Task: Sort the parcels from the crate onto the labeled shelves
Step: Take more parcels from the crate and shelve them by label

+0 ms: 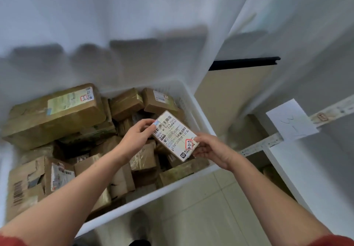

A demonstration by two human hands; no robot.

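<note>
A small flat parcel (173, 133) with a white shipping label and a red-framed handwritten code is held above the white crate (162, 190). My left hand (137, 136) pinches its upper left end. My right hand (209, 148) grips its lower right end, near the code. The crate below is filled with several brown cardboard parcels; a large one (55, 115) lies at the back left with its own red-framed code.
A white shelf unit stands to the right, with a paper sign (291, 120) taped to a shelf edge (262, 145) and a small red tag (321, 118) further along. Pale floor tiles (201, 215) show in front of the crate. White wall lies behind.
</note>
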